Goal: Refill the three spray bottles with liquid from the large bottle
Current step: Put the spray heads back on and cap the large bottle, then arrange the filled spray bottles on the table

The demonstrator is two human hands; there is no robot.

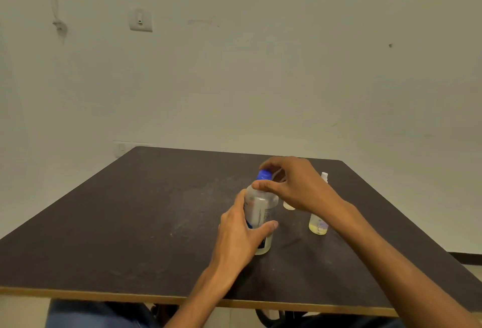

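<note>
Large bottle [260, 213] gripped by left hand [238, 236], right hand [294, 184] fingers pinching blue cap [264, 175]

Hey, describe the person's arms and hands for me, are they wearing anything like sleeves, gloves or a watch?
Both forearms are bare as far as the frame shows, with no sleeves in view. The left hand and right hand wear no gloves, and no watch, bracelet or ring is visible on either. The only clothing in view is blue denim over the lap, below the table edge.
</note>
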